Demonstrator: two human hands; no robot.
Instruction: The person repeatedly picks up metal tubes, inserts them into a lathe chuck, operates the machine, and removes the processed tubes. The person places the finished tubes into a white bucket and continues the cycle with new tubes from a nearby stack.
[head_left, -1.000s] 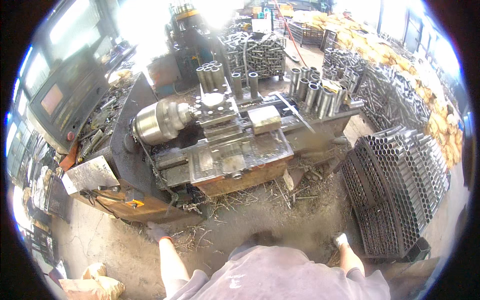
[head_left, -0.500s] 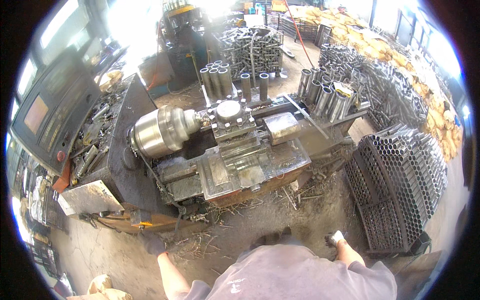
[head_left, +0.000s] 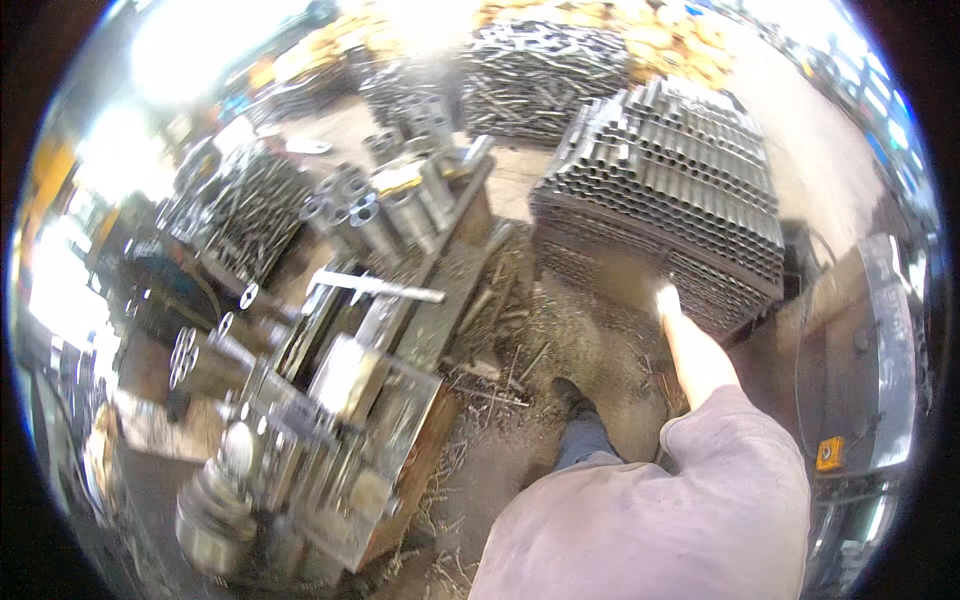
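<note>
In the head view, the right hand (head_left: 664, 292) is a pale blur near the front edge of a dark metal rack (head_left: 738, 288); I cannot tell how open its fingers are or whether they touch anything. The left hand is out of view, so its fingers cannot be told. Smooth, hollow steel tubes (head_left: 690, 165) lie stacked in rows on the rack. Thicker round pipes (head_left: 375, 228) stand at the far end of 1 greasy machine (head_left: 425, 335).

Smooth, glossy metal tubes (head_left: 690, 165)
</note>
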